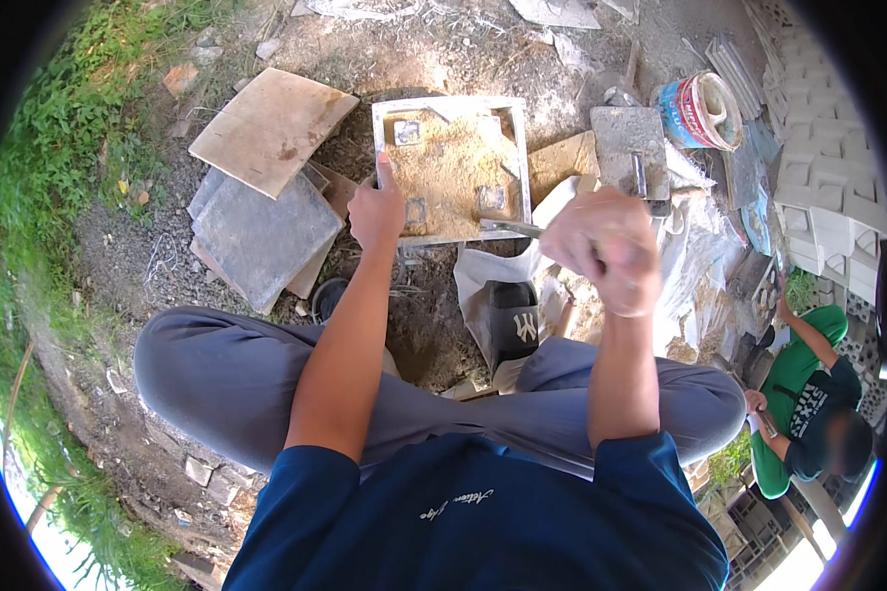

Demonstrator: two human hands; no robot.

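Note:
A square tray-like mould [524, 148] with a pale rim lies on the ground in front of me. Tan, sandy material covers its inside, with several small dark square patches showing through. My left hand [375, 212] grips its left edge, the thumb lying along the rim. At its lower right corner, my right hand [609, 251] is closed around a tool with a thin metal shaft [512, 228]; motion smears this hand. The tool's tip reaches the inner side of the corner, and its handle is hidden in the fist.
Stacked flat slabs [266, 231] lie left of the mould, a tan board [274, 128] on top. To the right are a grey slab [633, 148], a paint bucket [704, 110] and crumpled plastic sheeting [695, 256]. Pale blocks [827, 148] are stacked beyond. A co-worker [808, 404] crouches at far right.

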